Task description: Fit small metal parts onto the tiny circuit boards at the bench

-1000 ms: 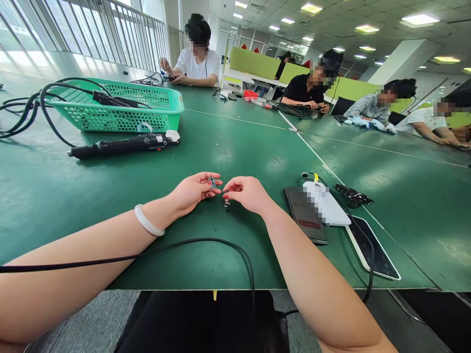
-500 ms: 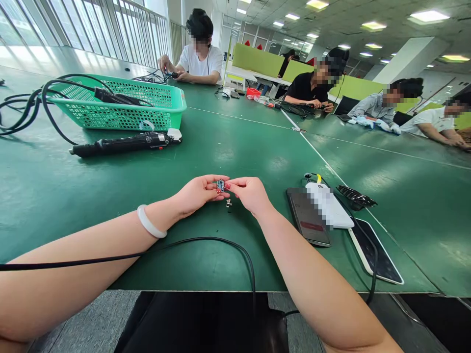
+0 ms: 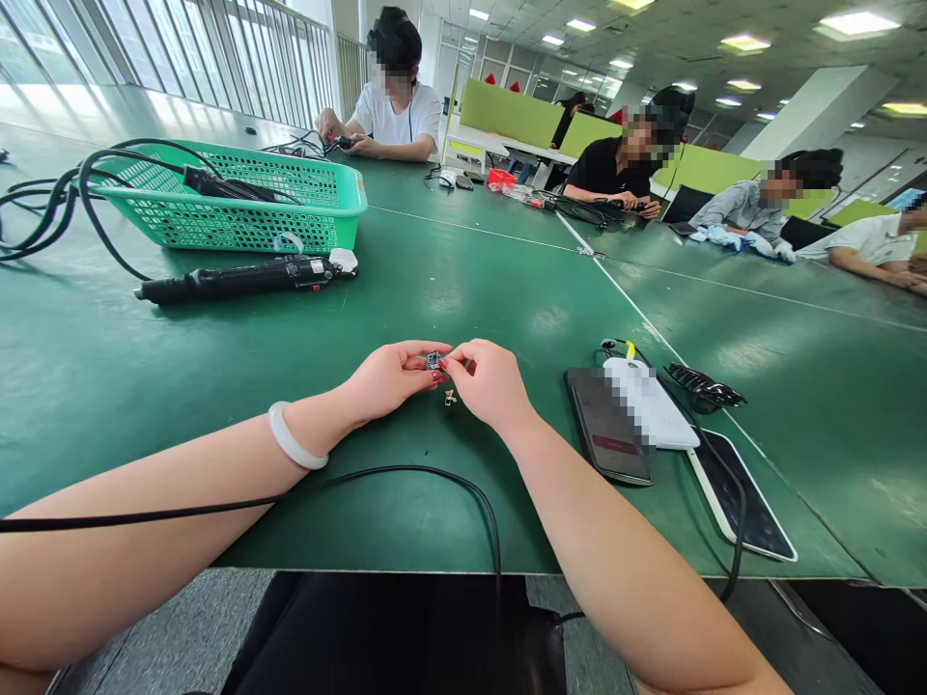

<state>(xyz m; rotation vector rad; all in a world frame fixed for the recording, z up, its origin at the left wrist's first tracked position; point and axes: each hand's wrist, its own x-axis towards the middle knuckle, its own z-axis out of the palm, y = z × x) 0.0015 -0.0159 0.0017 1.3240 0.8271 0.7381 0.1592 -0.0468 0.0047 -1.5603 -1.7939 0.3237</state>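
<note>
Near the far left of our green table [image 3: 406, 270] we see a green perforated basket [image 3: 344, 230] holding a black elongated device [image 3: 224, 185] and black cable [image 3: 149, 145], some of which loops out over its side. Farther back sits a small red container [image 3: 499, 179], its contents too small for us to tell. In front of the basket lies a black handheld tool [image 3: 246, 281] bearing pale labels we cannot read; the dark phone [image 3: 608, 439] has a reddish strip, also illegible to us. Our left hand [image 3: 383, 381] is partly curled, pinching a small grey-blue part [image 3: 434, 360] above the table. Our right hand [image 3: 487, 381] has its fingertips drawn together at the part's edge; whether they grip anything, we cannot tell. Just below lies a small metallic piece [image 3: 450, 397]
</note>
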